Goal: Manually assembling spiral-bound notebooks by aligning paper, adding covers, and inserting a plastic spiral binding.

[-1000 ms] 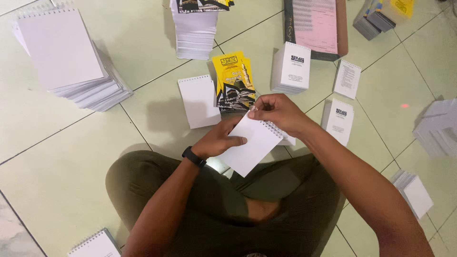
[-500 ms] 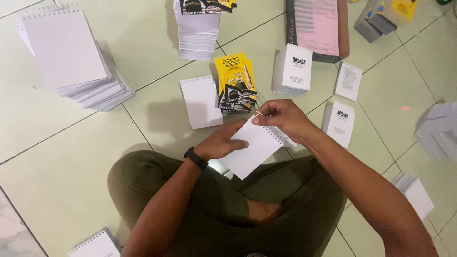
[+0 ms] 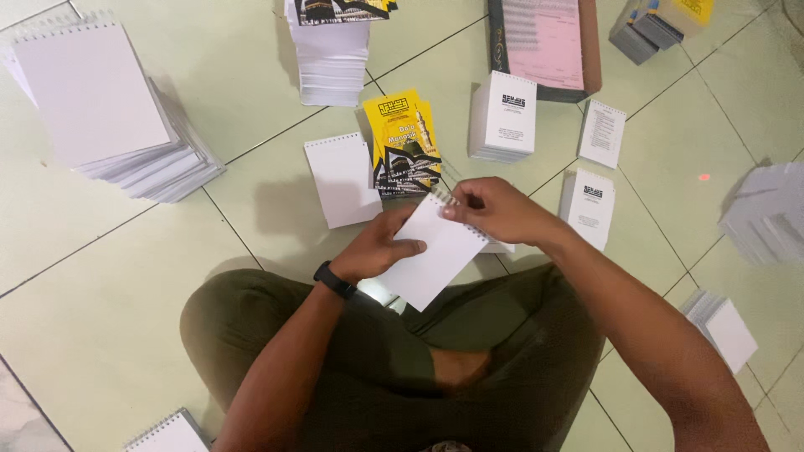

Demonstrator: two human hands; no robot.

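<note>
A small white spiral-edged booklet [image 3: 435, 255] is held above my lap, tilted. My left hand [image 3: 378, 248], with a black wristband, grips its left side, thumb on the blank page. My right hand [image 3: 492, 209] pinches the wire binding along its upper right edge. Just beyond on the tiled floor lie a yellow and black printed cover stack [image 3: 404, 144] and a blank white punched sheet [image 3: 341, 179].
A large pile of white bound pads [image 3: 100, 109] sits far left. Stacks of printed pages [image 3: 503, 116] [image 3: 589, 206] [image 3: 602, 132], a tall paper stack [image 3: 331, 57], a pink-sheeted box [image 3: 546, 43] and more white stacks [image 3: 766, 216] [image 3: 720, 326] surround me. My crossed legs fill the foreground.
The booklet stays in both hands; my right hand's fingers have shifted slightly along the binding edge. The view has drifted a little.
</note>
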